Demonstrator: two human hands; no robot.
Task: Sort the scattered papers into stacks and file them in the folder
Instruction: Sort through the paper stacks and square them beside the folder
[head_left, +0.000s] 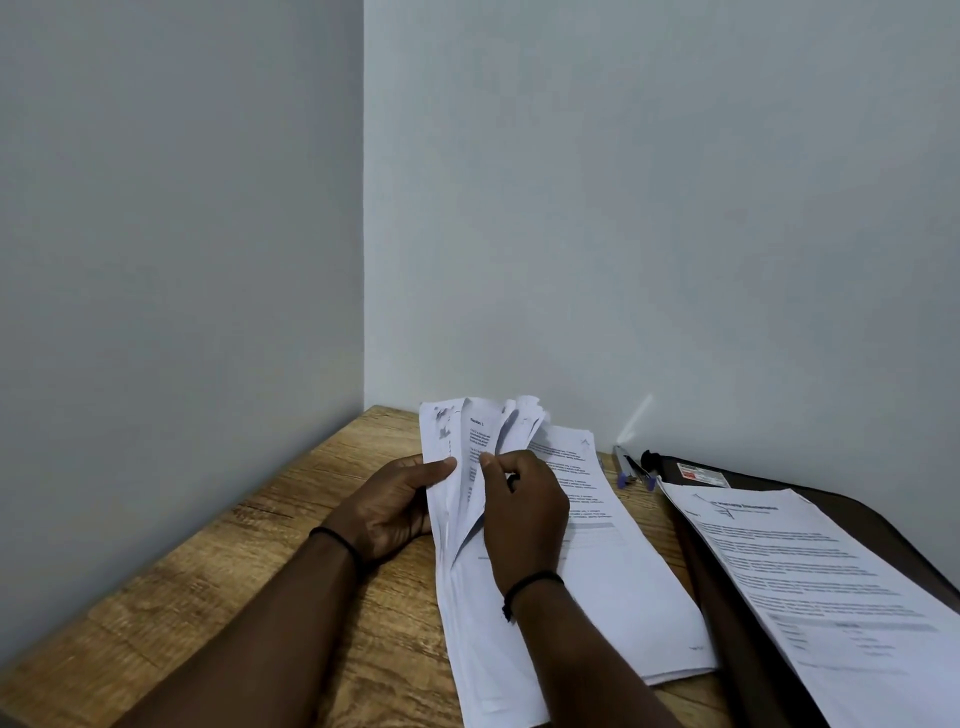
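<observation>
On the wooden desk (218, 597), near its corner against the grey walls (623, 208): a bundle of printed papers (457, 519), partly lifted and fanned apart at its far end. Left hand (395, 509) to the left of the bundle, thumb pressed on the top sheet, fingers curled under the edge, gripping it. Right hand (524, 509) over the bundle's middle, fingers curled, pinching a few raised sheets. Black bands at both wrists. Just right of the bundle, touching it and partly beneath the right hand, a flat stack of papers (623, 571). Further right of the bundle, a dark folder (727, 623) lying open, a printed sheet (831, 582) resting on it. Beyond the flat stack, between bundle and folder, pens (628, 467) near the wall.
</observation>
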